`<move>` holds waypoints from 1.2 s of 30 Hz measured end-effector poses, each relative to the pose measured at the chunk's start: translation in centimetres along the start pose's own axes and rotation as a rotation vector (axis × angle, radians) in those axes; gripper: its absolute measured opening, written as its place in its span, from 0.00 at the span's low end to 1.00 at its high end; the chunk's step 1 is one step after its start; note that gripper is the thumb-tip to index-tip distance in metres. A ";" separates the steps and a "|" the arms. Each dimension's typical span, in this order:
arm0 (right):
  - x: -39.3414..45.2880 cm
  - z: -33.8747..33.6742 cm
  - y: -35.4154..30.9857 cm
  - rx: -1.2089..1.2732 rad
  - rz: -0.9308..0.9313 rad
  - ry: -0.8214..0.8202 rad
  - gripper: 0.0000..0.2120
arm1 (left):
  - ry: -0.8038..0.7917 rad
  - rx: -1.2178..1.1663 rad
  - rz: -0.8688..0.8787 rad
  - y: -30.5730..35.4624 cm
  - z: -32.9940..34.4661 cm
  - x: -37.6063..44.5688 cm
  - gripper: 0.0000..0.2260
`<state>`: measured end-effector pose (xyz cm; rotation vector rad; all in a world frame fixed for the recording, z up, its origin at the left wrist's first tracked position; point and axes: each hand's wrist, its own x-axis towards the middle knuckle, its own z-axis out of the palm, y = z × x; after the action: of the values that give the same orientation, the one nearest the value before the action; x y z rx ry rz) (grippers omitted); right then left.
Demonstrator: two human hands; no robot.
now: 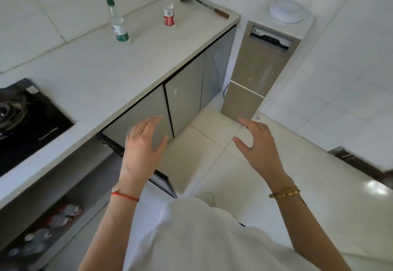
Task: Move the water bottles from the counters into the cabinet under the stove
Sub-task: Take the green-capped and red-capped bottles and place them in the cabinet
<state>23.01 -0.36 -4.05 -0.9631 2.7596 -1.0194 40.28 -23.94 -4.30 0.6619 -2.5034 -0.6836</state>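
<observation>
Hands, my left hand and right hand, are hovering spread and empty, readying for the green-capped bottle at upper left.

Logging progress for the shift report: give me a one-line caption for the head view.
Both empty hands, left and right, hover near the open under-stove cabinet; green-capped and red-capped clear plastic bottles stand on the white counter.

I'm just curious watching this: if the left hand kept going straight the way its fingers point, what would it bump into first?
Most likely the closed grey cabinet door under the counter: the left hand, open and empty, points its fingers up at that panel. Depth is hard to judge from one view, so how near it is stays unclear.
</observation>
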 end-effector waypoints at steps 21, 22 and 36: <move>36.6 4.0 5.0 0.055 -0.203 -0.141 0.24 | 0.170 0.018 -0.179 -2.2 8.9 27.5 0.21; 38.8 4.5 4.6 0.057 -0.225 -0.142 0.24 | 0.182 0.028 -0.191 -2.7 8.9 29.2 0.21; 58.3 11.5 0.1 0.099 -0.424 -0.249 0.24 | 0.264 0.140 -0.351 -7.6 8.9 44.6 0.21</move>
<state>-21.15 -40.10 -3.59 -1.5797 2.3328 -0.9852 3.23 -51.31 -2.10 1.1804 -2.2254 -0.5015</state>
